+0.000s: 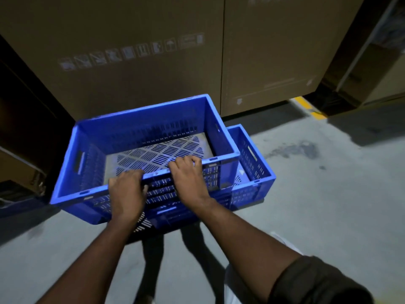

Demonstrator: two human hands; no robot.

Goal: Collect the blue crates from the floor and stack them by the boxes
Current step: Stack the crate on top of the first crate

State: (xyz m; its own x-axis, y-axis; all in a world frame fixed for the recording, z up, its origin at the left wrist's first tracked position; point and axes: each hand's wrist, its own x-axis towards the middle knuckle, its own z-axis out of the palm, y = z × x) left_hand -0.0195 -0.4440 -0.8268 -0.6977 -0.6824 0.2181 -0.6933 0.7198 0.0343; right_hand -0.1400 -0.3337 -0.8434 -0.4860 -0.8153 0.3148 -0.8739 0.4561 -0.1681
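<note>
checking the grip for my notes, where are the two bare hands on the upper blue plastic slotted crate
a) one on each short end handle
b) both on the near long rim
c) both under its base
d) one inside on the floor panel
b: the left hand and right hand both curl over the near long rim of the upper blue plastic slotted crate, side by side.

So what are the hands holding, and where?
Both hands, left and right, grip the upper blue crate by its near long rim.
</note>
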